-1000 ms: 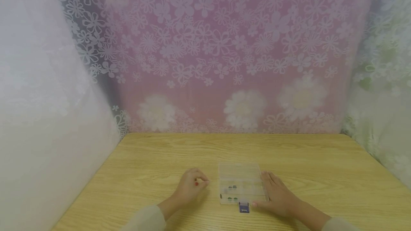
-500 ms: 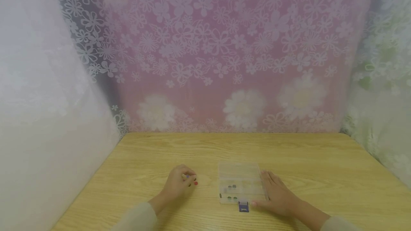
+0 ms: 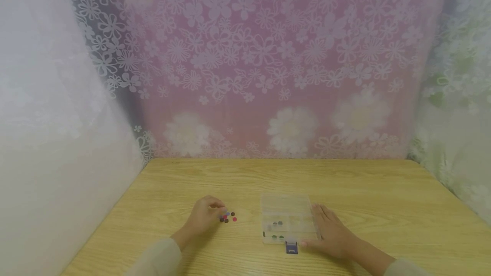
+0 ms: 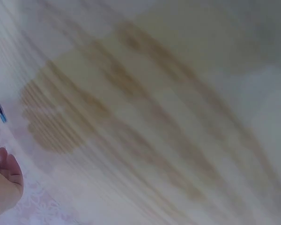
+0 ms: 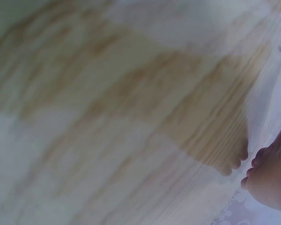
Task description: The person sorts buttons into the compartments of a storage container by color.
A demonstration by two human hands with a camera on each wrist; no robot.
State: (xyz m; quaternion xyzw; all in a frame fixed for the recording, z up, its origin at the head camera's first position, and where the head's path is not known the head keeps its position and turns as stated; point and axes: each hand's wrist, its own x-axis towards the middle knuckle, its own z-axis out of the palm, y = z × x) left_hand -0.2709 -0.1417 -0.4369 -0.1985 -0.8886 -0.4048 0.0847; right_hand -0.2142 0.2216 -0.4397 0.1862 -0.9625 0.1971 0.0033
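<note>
Small round pieces [image 3: 226, 220], dark, red and bluish, lie in a loose group on the table. My left hand [image 3: 203, 216] is at the group's left side, thumb and forefinger close together by a bluish piece; whether it pinches one is too small to tell. In the left wrist view only part of the left hand [image 4: 7, 180] shows, its fingers bent. A clear plastic compartment box [image 3: 285, 203] stands with its lid open. My right hand [image 3: 337, 233] rests along the box's right side, fingers straight, thumb at its front edge. The right hand [image 5: 269, 176] also appears in the right wrist view.
Several dark green pieces [image 3: 278, 237] sit in the box's left compartments. A dark blue latch [image 3: 291, 248] projects from the box's front. The wooden table [image 3: 184, 182] reaches back to a flowered pink curtain [image 3: 245, 76], with pale sheets at both sides.
My left hand has moved left, away from the box, uncovering the group of small round pieces. My right hand and the box have stayed in place.
</note>
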